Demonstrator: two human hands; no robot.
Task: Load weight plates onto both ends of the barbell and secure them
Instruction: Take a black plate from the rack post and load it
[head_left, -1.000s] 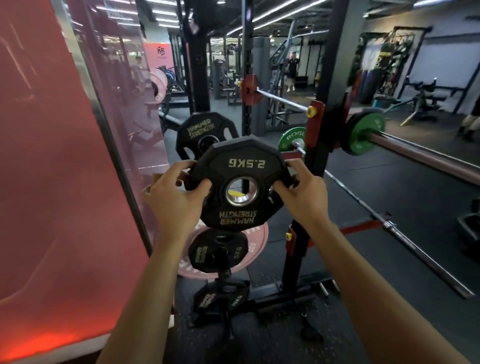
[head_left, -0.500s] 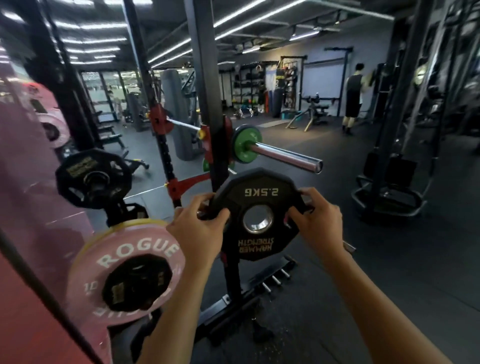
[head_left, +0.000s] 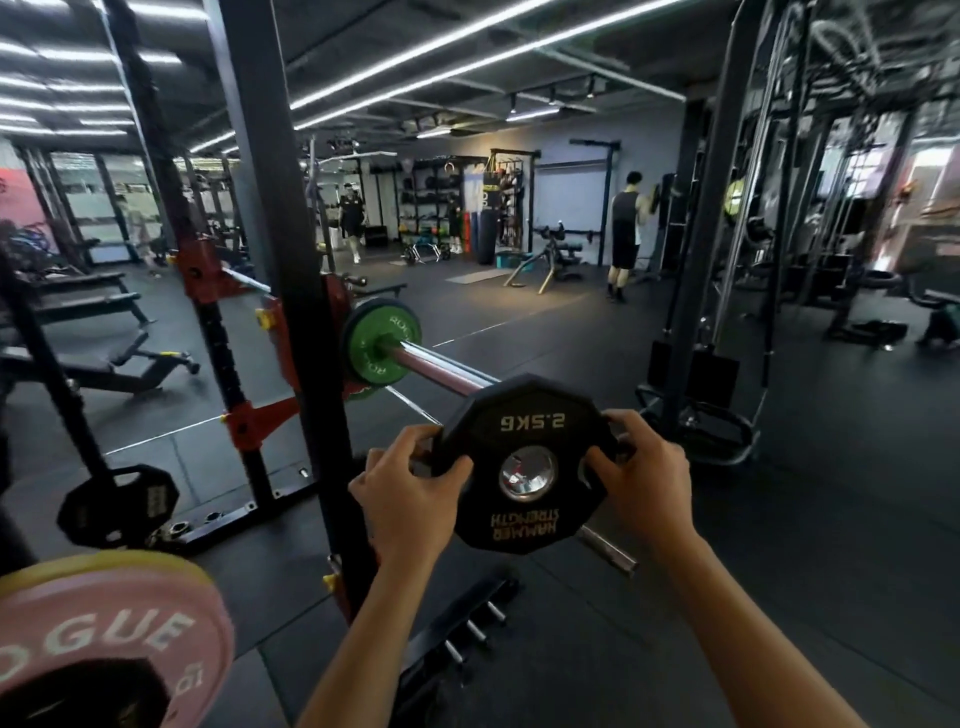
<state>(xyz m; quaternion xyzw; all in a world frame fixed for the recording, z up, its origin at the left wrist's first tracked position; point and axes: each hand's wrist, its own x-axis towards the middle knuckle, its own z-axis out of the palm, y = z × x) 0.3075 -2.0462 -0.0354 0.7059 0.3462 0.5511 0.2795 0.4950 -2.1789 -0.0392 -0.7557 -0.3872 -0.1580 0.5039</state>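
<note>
Both hands hold a small black plate (head_left: 524, 462) upright in front of the person's chest, its face turned toward them, the "2.5KG" lettering upside down at the top. The left hand (head_left: 410, 483) grips the plate's left edge with fingers curled through a cut-out; the right hand (head_left: 641, 475) grips the right edge the same way.

Half a second ago the plate sat lower than the bare end of the barbell and to its left, close to the rack post. Now it has come across to the right and covers the tip of the steel sleeve (head_left: 441, 370), with the plate's middle hole just below and right of where the sleeve runs behind it. The sleeve has not gone through the hole yet, as far as can be seen.

A green plate (head_left: 379, 343) is already on the sleeve, up against the black rack post (head_left: 291, 291). The view has swung right since the earlier moment: the pink plate (head_left: 109, 639) stored on the rack now fills the lower left corner, and more of the dark rubber floor (head_left: 779, 545) shows on the right.
</note>
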